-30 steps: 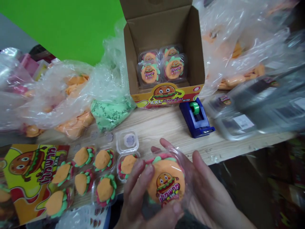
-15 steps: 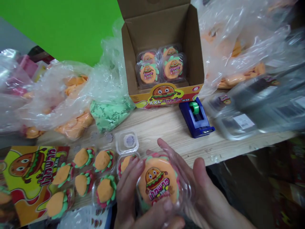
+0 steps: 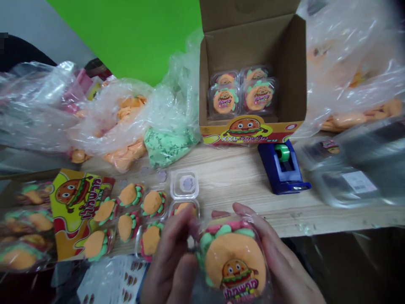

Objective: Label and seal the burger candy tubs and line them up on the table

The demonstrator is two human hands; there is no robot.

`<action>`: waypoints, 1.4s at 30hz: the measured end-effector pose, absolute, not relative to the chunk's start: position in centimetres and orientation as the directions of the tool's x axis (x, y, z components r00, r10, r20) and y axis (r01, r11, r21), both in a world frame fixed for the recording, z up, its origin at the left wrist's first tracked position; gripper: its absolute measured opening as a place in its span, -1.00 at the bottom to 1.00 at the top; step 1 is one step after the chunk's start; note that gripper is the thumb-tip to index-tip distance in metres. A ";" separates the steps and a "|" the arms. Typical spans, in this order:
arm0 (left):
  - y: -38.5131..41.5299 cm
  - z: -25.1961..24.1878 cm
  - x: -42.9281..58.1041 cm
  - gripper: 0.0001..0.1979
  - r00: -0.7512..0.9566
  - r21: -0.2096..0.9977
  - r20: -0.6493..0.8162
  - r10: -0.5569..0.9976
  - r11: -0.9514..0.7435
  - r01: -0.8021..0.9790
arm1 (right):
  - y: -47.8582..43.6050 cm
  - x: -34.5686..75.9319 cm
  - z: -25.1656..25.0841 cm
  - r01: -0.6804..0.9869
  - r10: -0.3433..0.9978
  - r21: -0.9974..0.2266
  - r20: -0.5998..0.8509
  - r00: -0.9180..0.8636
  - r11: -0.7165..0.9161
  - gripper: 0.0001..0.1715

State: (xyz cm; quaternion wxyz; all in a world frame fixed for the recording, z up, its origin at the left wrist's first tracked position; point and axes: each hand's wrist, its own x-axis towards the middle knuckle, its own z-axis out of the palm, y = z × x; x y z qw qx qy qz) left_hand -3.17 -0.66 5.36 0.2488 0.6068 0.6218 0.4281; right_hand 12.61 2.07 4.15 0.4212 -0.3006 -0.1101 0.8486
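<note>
Between my two hands, close to the camera at the bottom, is a clear plastic box with a toy-like burger (image 3: 236, 261) inside: orange bun, green and pink layers, a cartoon burger label on top. My left hand (image 3: 177, 253) grips its left side with bent fingers. My right hand (image 3: 281, 261) wraps round the right side. Just beyond my left fingers sits an open clear container (image 3: 184, 184), its lid part raised, with a burger in its lower half. Several more orange and green burgers (image 3: 152, 202) stand in clear boxes to the left.
A cardboard display box (image 3: 253, 46) holding several packed burgers stands at the back. A blue tape dispenser (image 3: 283, 173) is right of it, near clear containers (image 3: 344, 185). Bags of green pieces (image 3: 169, 147) and orange pieces (image 3: 126, 152) lie left. A second display box (image 3: 71, 223) and sticker sheet (image 3: 126, 278) are at lower left.
The view has swung left, so the table things appear further right. The held box has tilted, showing more of the burger's layered side, and my left thumb has come off its label.
</note>
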 end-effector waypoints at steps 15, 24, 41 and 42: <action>-0.3 5.7 -1.1 -0.82 -0.279 0.967 -0.186 0.942 0.126 -0.220 | 1.6 13.4 2.4 -0.635 0.754 -0.468 -0.586 -0.297 -0.615 -0.64; -0.7 3.9 -0.4 -0.70 -0.418 0.994 0.003 0.908 0.042 0.099 | 2.1 11.7 2.8 -0.793 0.813 -0.309 -0.458 -0.359 -0.525 -0.50; -0.9 2.1 -0.6 -0.55 -0.205 0.683 0.184 0.961 0.025 0.730 | 3.0 10.6 2.7 -0.779 0.798 -0.357 -0.530 -0.286 -0.516 -0.33; -0.9 2.1 -0.6 -0.57 -0.205 0.691 0.192 0.960 0.016 0.723 | 3.1 10.6 2.8 -0.778 0.793 -0.343 -0.527 -0.304 -0.526 -0.31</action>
